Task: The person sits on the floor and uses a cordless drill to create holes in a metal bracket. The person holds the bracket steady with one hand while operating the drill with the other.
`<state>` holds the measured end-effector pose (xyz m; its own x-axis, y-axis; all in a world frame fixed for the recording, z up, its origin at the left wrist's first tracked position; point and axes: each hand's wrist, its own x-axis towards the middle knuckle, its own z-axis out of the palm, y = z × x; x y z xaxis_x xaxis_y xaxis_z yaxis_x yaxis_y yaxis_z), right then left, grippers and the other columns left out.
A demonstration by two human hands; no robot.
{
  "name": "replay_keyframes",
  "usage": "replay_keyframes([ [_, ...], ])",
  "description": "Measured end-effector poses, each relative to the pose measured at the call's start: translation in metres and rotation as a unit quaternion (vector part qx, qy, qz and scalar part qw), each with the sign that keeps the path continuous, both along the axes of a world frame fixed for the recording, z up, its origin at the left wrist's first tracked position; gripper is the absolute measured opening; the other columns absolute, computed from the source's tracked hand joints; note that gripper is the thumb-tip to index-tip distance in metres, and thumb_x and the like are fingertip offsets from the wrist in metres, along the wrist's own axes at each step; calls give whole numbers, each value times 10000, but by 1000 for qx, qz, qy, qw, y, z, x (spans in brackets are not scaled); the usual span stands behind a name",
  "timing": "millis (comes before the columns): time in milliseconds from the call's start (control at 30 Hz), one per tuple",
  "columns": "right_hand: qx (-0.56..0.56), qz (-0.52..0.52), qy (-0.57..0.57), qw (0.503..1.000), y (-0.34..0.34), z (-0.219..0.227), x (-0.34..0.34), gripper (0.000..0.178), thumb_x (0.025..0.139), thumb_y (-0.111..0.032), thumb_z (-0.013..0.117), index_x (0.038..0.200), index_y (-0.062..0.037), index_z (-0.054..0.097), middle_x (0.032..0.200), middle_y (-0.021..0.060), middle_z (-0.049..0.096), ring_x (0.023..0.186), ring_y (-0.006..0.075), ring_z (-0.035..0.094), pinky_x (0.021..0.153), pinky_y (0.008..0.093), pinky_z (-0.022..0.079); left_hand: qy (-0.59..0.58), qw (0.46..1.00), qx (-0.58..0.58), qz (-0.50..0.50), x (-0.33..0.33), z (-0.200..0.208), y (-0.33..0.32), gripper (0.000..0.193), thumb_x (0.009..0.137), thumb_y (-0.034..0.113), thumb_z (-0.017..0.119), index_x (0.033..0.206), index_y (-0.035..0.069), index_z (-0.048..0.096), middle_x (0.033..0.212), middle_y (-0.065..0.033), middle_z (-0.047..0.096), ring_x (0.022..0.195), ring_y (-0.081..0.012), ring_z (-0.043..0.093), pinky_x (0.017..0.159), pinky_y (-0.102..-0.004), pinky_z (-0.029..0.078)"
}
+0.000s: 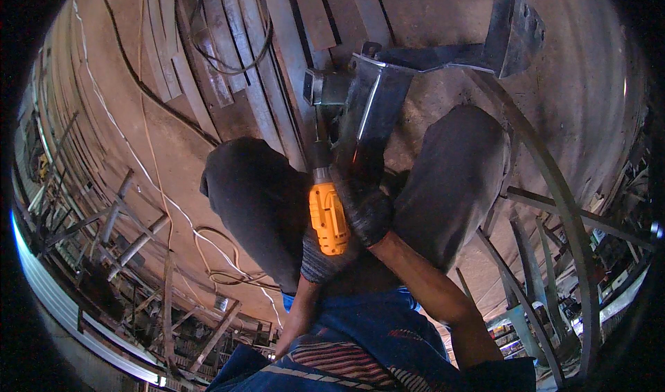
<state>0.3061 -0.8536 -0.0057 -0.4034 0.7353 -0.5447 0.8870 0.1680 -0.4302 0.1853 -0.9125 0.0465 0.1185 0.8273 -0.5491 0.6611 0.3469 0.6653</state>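
Observation:
A yellow power drill (327,215) lies lengthwise between my knees, its dark chuck and thin bit pointing away from me. My left hand (320,261), in a dark knitted glove, is closed round the rear of the drill, mostly hidden beneath its body. Gloved as well, my right hand (367,215) is closed against the drill's right side near the front; its fingertips are in shadow. Beyond the chuck stands a dark welded steel bracket (381,101) with a short square stub (325,87) on its left. The bit reaches up to the stub; whether it touches cannot be made out.
Long flat steel bars (242,66) lie on the floor ahead, with a looped black cable (242,66) across them. White and brown cords (163,191) run along the left. A bracket arm ends in a plate (519,35) at far right. Steel frames (554,281) stand at right.

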Motion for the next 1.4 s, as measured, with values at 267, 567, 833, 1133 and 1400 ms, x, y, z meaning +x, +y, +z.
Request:
replay_keyframes([
  [267,326,422,-466,706,3,2,1,414,934,-233,202,1327,-102,206,1377,68,233,1264,204,223,1060,421,132,-55,997,-27,57,2,3,3,465,683,258,628,1087,78,486,1019,-92,556,948,-255,537,824,-354,438],
  [567,396,674,-507,362,23,14,0,438,861,-154,333,1297,-123,302,1173,100,449,1001,243,457,850,378,345,-40,999,17,26,8,3,7,370,700,230,584,1025,72,506,953,-109,550,910,-303,520,828,-382,418],
  [833,355,538,-517,563,11,9,4,421,932,-258,179,1313,-96,255,1367,61,258,1262,199,232,1064,443,104,-94,992,-76,45,2,-15,-17,531,739,241,598,1194,84,374,1122,-71,495,1031,-199,488,903,-323,395],
  [1133,366,509,-529,573,4,2,5,424,932,-282,167,1325,-134,222,1377,50,234,1269,200,210,1057,451,118,-138,971,-138,137,4,-20,-32,543,734,272,600,1199,99,380,1131,-72,495,1036,-216,484,913,-337,384],
  [1400,369,494,-529,583,7,4,6,433,921,-269,191,1326,-116,215,1364,61,230,1254,203,204,1041,436,127,-9,999,16,-42,3,-5,-4,488,707,277,614,1128,89,456,1060,-75,537,984,-239,514,872,-350,411],
])
